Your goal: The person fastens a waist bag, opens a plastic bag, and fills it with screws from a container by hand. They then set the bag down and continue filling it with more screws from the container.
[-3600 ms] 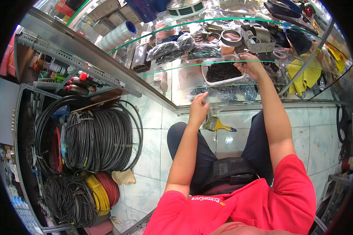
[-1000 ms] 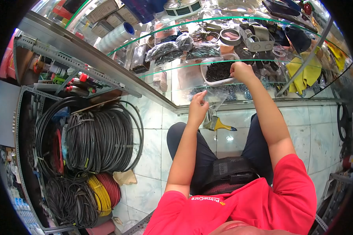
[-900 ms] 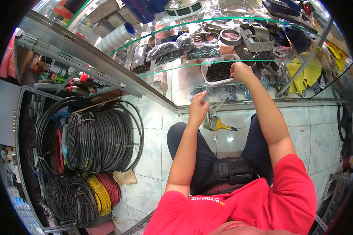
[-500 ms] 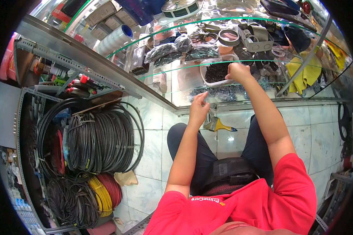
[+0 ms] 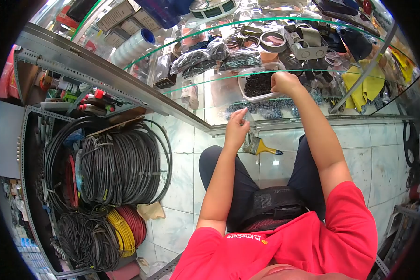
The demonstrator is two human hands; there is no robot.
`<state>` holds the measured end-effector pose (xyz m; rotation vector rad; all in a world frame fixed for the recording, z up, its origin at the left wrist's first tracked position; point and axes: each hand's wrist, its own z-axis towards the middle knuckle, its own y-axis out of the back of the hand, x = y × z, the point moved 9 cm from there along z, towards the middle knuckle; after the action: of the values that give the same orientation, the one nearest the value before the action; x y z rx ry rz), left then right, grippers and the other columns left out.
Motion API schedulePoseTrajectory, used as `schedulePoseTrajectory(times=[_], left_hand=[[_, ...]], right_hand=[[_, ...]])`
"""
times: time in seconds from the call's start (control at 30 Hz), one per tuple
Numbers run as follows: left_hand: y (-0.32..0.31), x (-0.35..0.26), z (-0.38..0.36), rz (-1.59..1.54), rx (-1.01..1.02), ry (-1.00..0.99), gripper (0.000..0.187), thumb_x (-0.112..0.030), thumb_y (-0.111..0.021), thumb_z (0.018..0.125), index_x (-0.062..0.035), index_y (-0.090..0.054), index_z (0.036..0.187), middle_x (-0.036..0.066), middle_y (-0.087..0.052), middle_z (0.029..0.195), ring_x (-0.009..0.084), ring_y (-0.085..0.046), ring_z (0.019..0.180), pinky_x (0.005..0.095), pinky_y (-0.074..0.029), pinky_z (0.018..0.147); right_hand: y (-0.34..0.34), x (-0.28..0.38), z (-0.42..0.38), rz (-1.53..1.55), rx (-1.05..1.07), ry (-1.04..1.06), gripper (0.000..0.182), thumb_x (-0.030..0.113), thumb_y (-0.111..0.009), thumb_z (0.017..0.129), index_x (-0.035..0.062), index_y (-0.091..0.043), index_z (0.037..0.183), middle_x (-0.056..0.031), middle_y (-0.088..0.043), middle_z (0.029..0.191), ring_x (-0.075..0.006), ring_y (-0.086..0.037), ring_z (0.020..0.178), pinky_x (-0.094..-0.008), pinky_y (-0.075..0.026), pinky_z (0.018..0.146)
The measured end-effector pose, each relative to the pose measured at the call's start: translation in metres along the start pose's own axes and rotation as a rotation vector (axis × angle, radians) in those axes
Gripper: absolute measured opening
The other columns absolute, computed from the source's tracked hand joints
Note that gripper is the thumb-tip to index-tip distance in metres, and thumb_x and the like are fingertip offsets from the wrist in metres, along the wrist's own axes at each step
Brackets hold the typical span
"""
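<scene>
Reaching hand: the right hand is over the right side of the white tub, fingers curled inward; their tips are hidden, so whether they grip a piece cannot be told.
Other hand: the left hand is just outside the display case's front edge, half curled, thumb near forefinger; whether it pinches anything cannot be told.
Tub: near the middle of the case's front edge, holding small black pieces.
Case, right end: yellow cloth.
Floor: paintbrush, near the left hand.
</scene>
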<state>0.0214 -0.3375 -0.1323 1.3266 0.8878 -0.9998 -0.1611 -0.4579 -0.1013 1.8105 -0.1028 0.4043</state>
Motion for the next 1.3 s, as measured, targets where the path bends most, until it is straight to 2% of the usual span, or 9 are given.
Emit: schedulePoseTrajectory(times=[0.07,0.13,0.2,0.57,0.67,0.73,0.83,1.07,1.3], left_hand=[[0.0,0.001,0.0,0.006,-0.002,-0.014,0.046,-0.001,-0.053,0.071,-0.0041,-0.052,0.117,0.01,-0.052,0.113,0.0143,-0.052,0.072,0.0259,-0.045,0.071],[0.002,0.001,0.0,0.012,-0.01,-0.031,0.046,-0.001,-0.053,0.071,-0.004,-0.052,0.117,0.011,-0.052,0.113,0.0144,-0.052,0.072,0.0259,-0.045,0.07],[0.001,0.003,0.001,0.053,0.021,-0.046,0.046,0.001,-0.053,0.074,-0.0043,-0.05,0.119,0.009,-0.047,0.113,0.011,-0.051,0.077,0.0237,-0.052,0.064],[0.001,-0.003,0.0,0.099,0.003,-0.05,0.045,-0.001,-0.054,0.073,-0.0051,-0.052,0.117,0.008,-0.049,0.112,0.0119,-0.05,0.076,0.0244,-0.051,0.065],[0.002,-0.003,0.0,0.081,0.003,-0.053,0.045,-0.001,-0.055,0.073,-0.0053,-0.052,0.117,0.008,-0.049,0.112,0.0121,-0.05,0.076,0.0244,-0.051,0.065],[0.0,-0.003,0.0,0.072,0.006,-0.055,0.045,-0.001,-0.054,0.073,-0.0055,-0.052,0.117,0.008,-0.049,0.112,0.0121,-0.051,0.077,0.0244,-0.051,0.065],[0.0,-0.002,0.0,0.064,0.013,-0.053,0.045,-0.001,-0.055,0.073,-0.006,-0.052,0.117,0.008,-0.049,0.112,0.0122,-0.05,0.077,0.0246,-0.051,0.066],[0.001,-0.005,-0.001,0.073,0.012,-0.045,0.045,0.0,-0.054,0.073,-0.0059,-0.052,0.117,0.008,-0.048,0.112,0.0116,-0.05,0.077,0.0242,-0.051,0.066],[-0.001,-0.001,0.001,0.074,0.022,-0.051,0.045,0.0,-0.054,0.073,-0.005,-0.052,0.118,0.008,-0.048,0.112,0.0114,-0.049,0.077,0.0234,-0.052,0.065]], right_hand=[[-0.006,-0.003,0.003,0.019,-0.029,0.006,0.011,0.016,-0.064,0.065,0.0151,-0.066,0.076,-0.0069,-0.065,0.087,-0.0245,-0.061,0.085,-0.0345,-0.047,0.072],[0.004,-0.001,0.001,0.062,-0.195,0.002,0.013,0.015,-0.067,0.063,0.0149,-0.066,0.076,-0.0072,-0.064,0.086,-0.0244,-0.061,0.084,-0.035,-0.047,0.071],[0.003,0.0,0.0,0.066,-0.15,0.018,0.013,0.015,-0.068,0.062,0.0148,-0.066,0.076,-0.0076,-0.064,0.085,-0.0244,-0.061,0.084,-0.0352,-0.047,0.071],[-0.006,0.006,0.004,0.026,-0.116,0.055,0.01,0.015,-0.067,0.062,0.0135,-0.065,0.072,-0.0077,-0.064,0.084,-0.0238,-0.061,0.082,-0.0362,-0.048,0.07],[-0.003,0.016,0.007,0.089,-0.178,0.194,0.011,0.011,-0.066,0.061,0.0079,-0.063,0.071,-0.0087,-0.063,0.073,-0.0239,-0.06,0.069,-0.0354,-0.046,0.061],[-0.012,0.022,0.009,0.22,-0.046,0.27,0.011,0.008,-0.065,0.06,0.0049,-0.062,0.069,-0.0087,-0.063,0.07,-0.0225,-0.059,0.064,-0.0338,-0.046,0.059],[-0.014,0.017,0.012,0.316,-0.052,0.237,0.012,0.008,-0.068,0.059,0.0035,-0.062,0.068,-0.0086,-0.062,0.067,-0.0195,-0.059,0.063,-0.0322,-0.046,0.059],[-0.026,0.013,0.018,0.292,0.104,0.135,0.014,0.008,-0.07,0.058,0.0038,-0.064,0.07,-0.0092,-0.062,0.068,-0.0175,-0.059,0.063,-0.0311,-0.046,0.06],[-0.021,0.02,0.012,0.283,0.103,0.259,0.014,0.009,-0.068,0.061,0.0038,-0.063,0.073,-0.0076,-0.061,0.067,-0.0165,-0.056,0.062,-0.0297,-0.045,0.06]])
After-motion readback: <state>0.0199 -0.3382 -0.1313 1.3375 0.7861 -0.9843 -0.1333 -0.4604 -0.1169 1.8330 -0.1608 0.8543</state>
